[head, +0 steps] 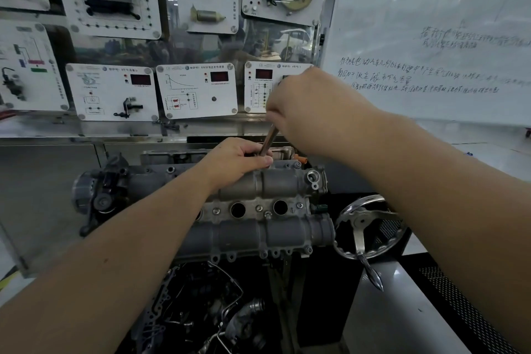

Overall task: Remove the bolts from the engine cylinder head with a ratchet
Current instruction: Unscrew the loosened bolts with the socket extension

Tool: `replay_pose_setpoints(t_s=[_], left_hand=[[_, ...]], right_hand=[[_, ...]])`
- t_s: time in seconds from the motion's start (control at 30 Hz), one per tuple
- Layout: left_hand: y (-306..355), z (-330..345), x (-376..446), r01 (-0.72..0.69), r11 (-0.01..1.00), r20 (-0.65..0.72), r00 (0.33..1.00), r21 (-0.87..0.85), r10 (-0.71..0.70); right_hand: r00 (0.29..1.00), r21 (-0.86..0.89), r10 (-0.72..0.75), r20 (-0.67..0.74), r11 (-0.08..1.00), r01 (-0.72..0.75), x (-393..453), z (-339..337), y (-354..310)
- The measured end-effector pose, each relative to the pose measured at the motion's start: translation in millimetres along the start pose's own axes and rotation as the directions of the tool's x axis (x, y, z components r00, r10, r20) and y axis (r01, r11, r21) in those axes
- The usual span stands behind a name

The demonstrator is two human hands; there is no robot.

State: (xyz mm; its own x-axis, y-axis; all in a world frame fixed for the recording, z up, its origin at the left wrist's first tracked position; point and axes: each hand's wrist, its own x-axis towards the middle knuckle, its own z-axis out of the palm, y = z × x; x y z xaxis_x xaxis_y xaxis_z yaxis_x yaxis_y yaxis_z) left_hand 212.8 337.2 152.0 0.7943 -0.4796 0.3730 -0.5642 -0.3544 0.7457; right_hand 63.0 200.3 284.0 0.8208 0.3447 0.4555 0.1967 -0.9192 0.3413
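A grey engine cylinder head point(247, 190) sits on a stand in the middle of the view. A metal ratchet point(268, 139) stands tilted at the head's far edge. My right hand point(304, 106) grips its upper handle. My left hand point(241, 156) rests on the far side of the head and holds the ratchet's lower end with curled fingers. The bolt under the tool is hidden by my left hand. Small bolts point(259, 208) show along the middle strip between two round holes.
A chrome handwheel point(363, 224) with a crank handle sits right of the head. Loose engine parts point(207, 304) lie below the stand. Training panels point(198, 90) line the wall behind, and a whiteboard point(431, 37) stands at the right.
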Motion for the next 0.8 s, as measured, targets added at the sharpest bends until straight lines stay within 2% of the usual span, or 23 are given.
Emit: replay_pose_setpoints(t_s=[0.13,0.2,0.27,0.33,0.6,0.73,0.8], left_hand=[[1.3,-2.2,-0.9,-0.004,1.0,0.031,1.0,0.01,0.004],[0.4,-2.2,-0.5,0.002,1.0,0.037,0.999,0.015,-0.003],[0.8,-1.5,-0.6,0.002,1.0,0.028,1.0,0.017,-0.003],[1.3,-0.2,-0.1,0.007,1.0,0.01,1.0,0.01,-0.007],[1.7,-0.6,0.2,0.007,1.0,0.007,1.0,0.015,-0.007],[2.1,0.4,-1.3,0.0,1.0,0.012,1.0,0.003,0.0],[2.1,0.3,-2.0,-0.01,1.0,0.014,1.0,0.012,0.01]], right_hand=[[0.995,0.144,-0.054,0.082,0.989,0.042,-3.5,-6.3,-3.8],[0.993,0.138,-0.048,0.107,0.99,0.033,-4.2,-2.4,-5.7],[0.996,0.131,0.054,0.067,0.989,-0.063,-2.2,2.3,-1.3],[0.99,0.052,0.14,0.034,0.989,-0.142,-0.2,4.0,2.7],[0.999,0.034,-0.016,0.033,0.999,0.015,-2.5,-4.7,2.0],[0.995,0.127,-0.062,0.082,0.991,0.052,-4.3,-5.4,-2.4],[0.997,0.131,-0.03,0.066,0.991,0.021,-4.4,-1.2,-1.9]])
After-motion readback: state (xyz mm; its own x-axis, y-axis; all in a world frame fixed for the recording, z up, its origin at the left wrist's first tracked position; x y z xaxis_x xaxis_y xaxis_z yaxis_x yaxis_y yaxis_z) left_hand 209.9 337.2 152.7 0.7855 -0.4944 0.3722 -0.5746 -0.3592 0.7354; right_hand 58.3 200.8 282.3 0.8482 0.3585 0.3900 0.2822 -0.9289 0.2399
